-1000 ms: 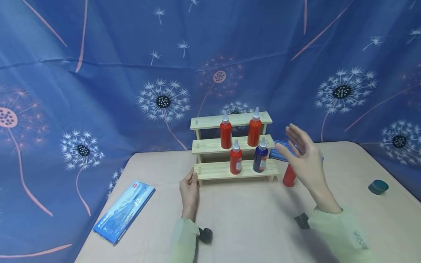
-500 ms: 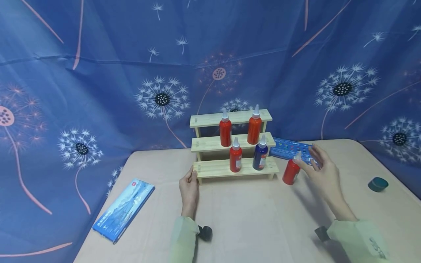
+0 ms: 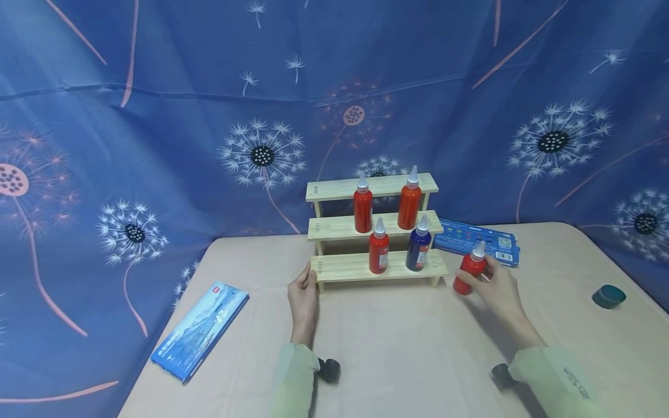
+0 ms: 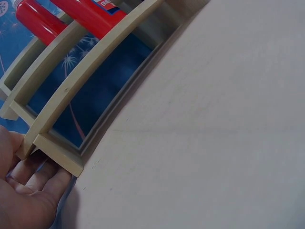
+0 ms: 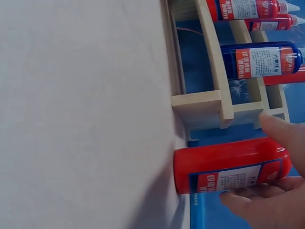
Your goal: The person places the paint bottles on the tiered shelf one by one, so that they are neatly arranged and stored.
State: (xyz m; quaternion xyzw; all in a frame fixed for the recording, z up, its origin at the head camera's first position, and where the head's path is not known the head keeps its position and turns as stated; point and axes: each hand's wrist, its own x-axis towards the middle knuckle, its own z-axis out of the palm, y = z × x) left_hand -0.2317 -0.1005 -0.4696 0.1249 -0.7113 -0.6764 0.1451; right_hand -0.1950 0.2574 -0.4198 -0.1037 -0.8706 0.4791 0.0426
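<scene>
A three-tier wooden rack (image 3: 340, 268) stands at the back of the table. My left hand (image 3: 303, 302) grips the left end of its lowest shelf, with the thumb on top and fingers beneath in the left wrist view (image 4: 28, 191). To the rack's right, my right hand (image 3: 496, 290) holds a red bottle (image 3: 469, 276) with a pale pointed cap, thumb on one side and fingers on the other. The bottle's label (image 5: 233, 179) shows in the right wrist view; its base is at the tabletop or very near it.
On the lowest shelf are a red bottle (image 3: 378, 252) and a dark blue bottle (image 3: 417, 251). The middle shelf bears a red bottle (image 3: 363, 212) and an orange-red one (image 3: 409, 206). Blue flat boxes lie left (image 3: 201, 331) and back right (image 3: 504, 241); a dark green round object (image 3: 608, 296) lies far right.
My right hand has come down from beside the rack, swung right, and closed around the red bottle on the right. My left hand has stayed on the shelf end.
</scene>
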